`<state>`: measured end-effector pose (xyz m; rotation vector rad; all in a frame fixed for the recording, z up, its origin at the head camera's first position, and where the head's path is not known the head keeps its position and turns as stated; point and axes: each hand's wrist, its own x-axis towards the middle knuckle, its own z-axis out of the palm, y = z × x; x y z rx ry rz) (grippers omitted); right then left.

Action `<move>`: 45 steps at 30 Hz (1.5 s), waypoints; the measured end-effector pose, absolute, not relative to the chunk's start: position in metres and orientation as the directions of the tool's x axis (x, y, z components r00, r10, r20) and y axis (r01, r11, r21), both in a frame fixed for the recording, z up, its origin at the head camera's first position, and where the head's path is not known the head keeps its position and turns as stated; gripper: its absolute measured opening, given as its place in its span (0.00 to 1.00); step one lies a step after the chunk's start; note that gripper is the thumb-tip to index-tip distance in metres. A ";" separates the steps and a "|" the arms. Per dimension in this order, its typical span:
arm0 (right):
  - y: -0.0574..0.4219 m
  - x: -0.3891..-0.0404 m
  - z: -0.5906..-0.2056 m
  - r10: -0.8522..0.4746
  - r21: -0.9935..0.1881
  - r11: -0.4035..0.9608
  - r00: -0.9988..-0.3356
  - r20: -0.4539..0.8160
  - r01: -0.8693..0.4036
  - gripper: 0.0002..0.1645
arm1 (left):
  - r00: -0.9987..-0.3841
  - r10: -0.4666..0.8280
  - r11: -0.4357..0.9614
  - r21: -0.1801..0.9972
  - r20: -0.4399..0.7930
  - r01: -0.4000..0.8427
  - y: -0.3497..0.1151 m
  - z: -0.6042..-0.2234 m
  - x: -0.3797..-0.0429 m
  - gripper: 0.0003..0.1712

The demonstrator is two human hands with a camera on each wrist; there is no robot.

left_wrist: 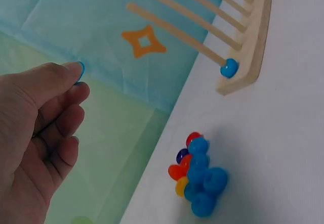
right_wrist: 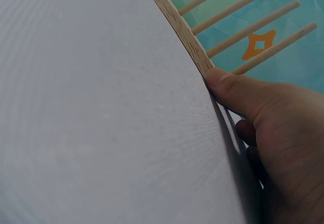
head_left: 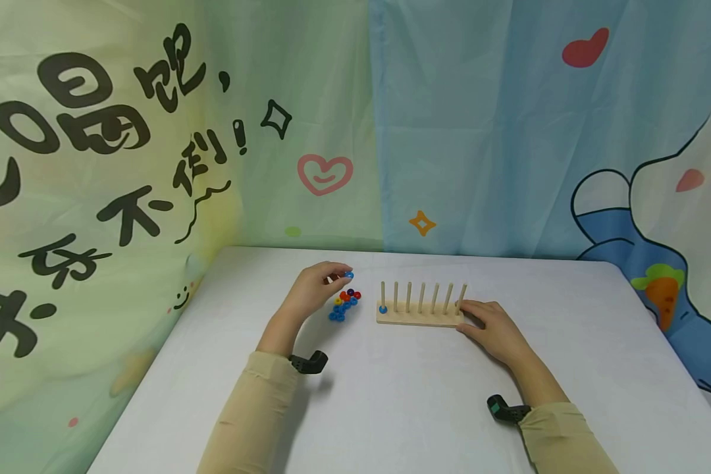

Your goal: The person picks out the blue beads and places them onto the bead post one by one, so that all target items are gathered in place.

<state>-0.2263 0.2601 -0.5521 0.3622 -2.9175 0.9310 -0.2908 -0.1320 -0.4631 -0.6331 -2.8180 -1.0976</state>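
Observation:
Between thumb and fingertips my left hand point(head_left: 320, 284) pinches a blue bead point(head_left: 349, 274), raised above the loose beads; in the left wrist view only its edge shows past the thumb. Below that hand a small cluster of beads point(left_wrist: 200, 171), blue, red, yellow and dark purple, lies on the white table. A wooden peg rack point(head_left: 421, 317) with a row of upright pegs stands to the right. One blue bead point(left_wrist: 229, 68) sits at the foot of its leftmost peg. My right hand point(head_left: 494, 329) grips the rack's right end, thumb on the front edge, fingers behind and partly hidden.
The white tabletop point(head_left: 403, 395) runs back to a printed curtain point(head_left: 450, 131) behind it, with another printed cloth along the left side. Each wrist wears a black camera mount, the left one point(head_left: 309, 363) close over the table.

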 end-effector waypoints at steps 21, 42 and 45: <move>0.260 -0.226 -0.553 -0.206 -0.561 0.790 -0.969 0.135 -0.246 0.36 | -0.868 0.457 0.574 0.682 0.194 0.454 -0.083 -0.460 -0.287 0.17; 0.261 -0.227 -0.554 -0.205 -0.558 0.794 -0.970 0.131 -0.243 0.37 | -0.869 0.451 0.557 0.696 0.205 0.453 -0.076 -0.480 -0.286 0.15; 0.261 -0.227 -0.555 -0.203 -0.560 0.792 -0.970 0.135 -0.244 0.37 | -0.879 0.434 0.560 0.704 0.199 0.436 -0.076 -0.488 -0.286 0.14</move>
